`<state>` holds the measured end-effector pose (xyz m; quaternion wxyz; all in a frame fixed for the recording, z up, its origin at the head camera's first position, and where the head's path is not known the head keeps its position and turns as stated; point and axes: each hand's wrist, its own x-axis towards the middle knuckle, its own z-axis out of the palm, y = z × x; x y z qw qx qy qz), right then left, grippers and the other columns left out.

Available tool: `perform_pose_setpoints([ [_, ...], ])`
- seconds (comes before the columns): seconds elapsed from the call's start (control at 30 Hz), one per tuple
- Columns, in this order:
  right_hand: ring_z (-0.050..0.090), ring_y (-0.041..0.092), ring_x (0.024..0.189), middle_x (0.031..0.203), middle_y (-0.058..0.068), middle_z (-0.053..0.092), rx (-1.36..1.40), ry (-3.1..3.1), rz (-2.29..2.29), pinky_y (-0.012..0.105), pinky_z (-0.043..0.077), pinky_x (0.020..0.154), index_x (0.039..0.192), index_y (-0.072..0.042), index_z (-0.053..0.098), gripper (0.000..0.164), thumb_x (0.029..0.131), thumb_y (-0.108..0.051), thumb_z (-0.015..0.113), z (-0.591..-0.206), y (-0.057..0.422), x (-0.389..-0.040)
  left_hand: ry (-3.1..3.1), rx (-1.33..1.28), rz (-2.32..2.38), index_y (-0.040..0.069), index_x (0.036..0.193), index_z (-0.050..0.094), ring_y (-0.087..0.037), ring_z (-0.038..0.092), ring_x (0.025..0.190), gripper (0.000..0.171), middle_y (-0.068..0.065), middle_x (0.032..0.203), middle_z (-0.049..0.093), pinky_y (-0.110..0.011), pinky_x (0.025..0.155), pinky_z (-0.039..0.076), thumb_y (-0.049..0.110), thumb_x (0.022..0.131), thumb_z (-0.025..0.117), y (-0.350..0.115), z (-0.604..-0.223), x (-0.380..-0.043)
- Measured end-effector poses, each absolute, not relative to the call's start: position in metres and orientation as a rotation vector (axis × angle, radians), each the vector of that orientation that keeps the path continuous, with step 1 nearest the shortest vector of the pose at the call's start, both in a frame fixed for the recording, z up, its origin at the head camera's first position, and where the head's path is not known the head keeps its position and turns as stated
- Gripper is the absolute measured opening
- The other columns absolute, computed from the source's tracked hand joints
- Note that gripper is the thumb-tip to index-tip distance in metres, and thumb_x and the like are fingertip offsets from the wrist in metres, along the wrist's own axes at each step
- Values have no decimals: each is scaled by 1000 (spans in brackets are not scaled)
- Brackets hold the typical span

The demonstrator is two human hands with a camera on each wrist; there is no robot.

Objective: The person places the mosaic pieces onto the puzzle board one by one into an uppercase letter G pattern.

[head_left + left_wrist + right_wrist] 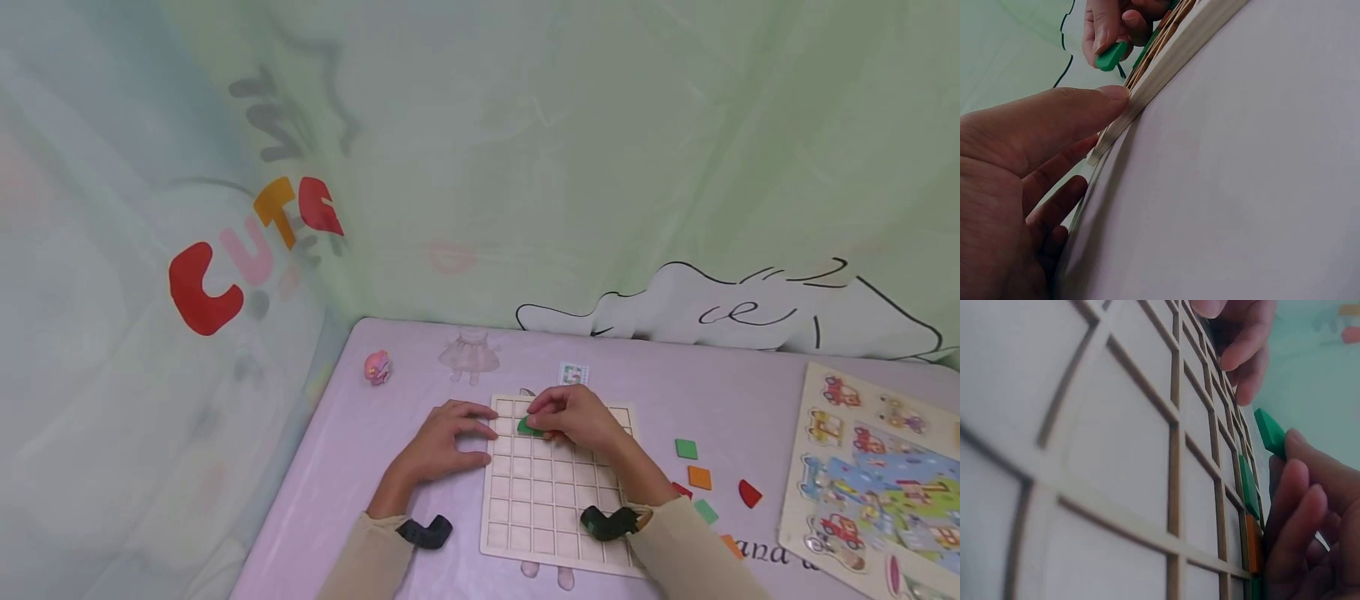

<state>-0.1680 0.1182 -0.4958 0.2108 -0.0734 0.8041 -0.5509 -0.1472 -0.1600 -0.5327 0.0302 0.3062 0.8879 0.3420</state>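
Low over the far rows of a wooden grid board (522, 492), my right hand (576, 417) pinches a small green tile (1269, 432) between thumb and fingers. The tile tilts clear of the cells in the right wrist view. Beneath that hand, a green tile (1248, 487) and an orange tile (1254, 542) sit in cells of the board, mostly hidden from the head view. My left hand (444, 440) lies along the board's left edge, fingers spread, with the thumb (1094, 107) at the wooden rim in the left wrist view.
Right of the board lie loose tiles: a green square (686, 449), an orange square (700, 477), a red quarter-round (749, 493) and others. A picture puzzle board (795, 467) covers the table's right side. A pink figurine (377, 367) and a small printed card (573, 373) lie toward the back.
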Motion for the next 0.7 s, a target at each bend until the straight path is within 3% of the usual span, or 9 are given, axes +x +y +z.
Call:
perform_pose_setpoints([
  [0.37, 54, 14, 58, 74, -1, 67, -70, 2324, -1493, 24, 45, 54, 92, -11, 77, 14, 83, -19, 85, -505, 111, -166, 2729, 938, 1045, 27, 109, 78, -16, 51, 133, 28, 11, 138, 63, -44, 108, 38, 30, 82, 83, -159, -533, -148],
  [0.7, 55, 13, 61, 74, -2, 68, -86, 2441, -1398, 23, 45, 54, 87, -16, 78, 9, 84, -21, 84, -504, 107, -164, 2730, 917, 1026, 27, 110, 78, -14, 51, 135, 28, 12, 138, 63, -43, 110, 38, 31, 83, 82, -159, -534, -149],
])
